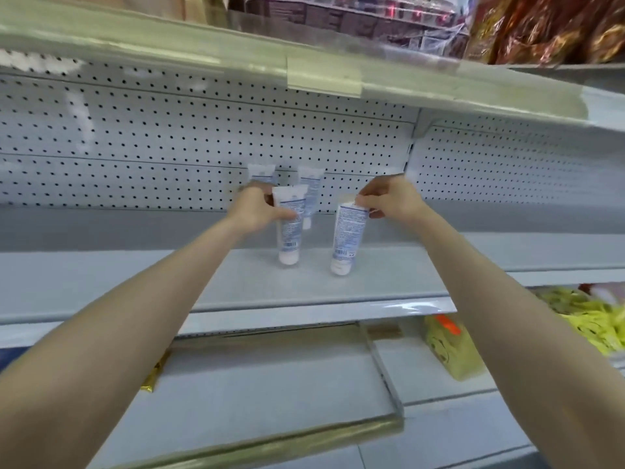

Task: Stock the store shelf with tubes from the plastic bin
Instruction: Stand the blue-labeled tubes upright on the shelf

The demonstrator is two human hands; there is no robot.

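A: What are the hands doing?

B: The left hand (258, 208) is wrapped around a white plastic tube (289, 228) with blue print, thumb across its front. The right hand (389, 198) pinches the flat crimped top of a second tube (346, 236) between fingertips.

A: How do the tubes stand?

B: Both upright on their round white caps, on the smooth grey shelf (304, 282), slightly apart from each other.

A: Anything behind them?

B: Two more tubes (311, 191) of the same kind stand by the white perforated back panel (169, 137), one partly hidden by the left hand.

A: And further out?

B: Yellow crinkled packets (588, 319) lie on the lower shelf to the right, and glossy red-brown bags (548, 25) sit on the shelf above. The plastic bin is out of view.
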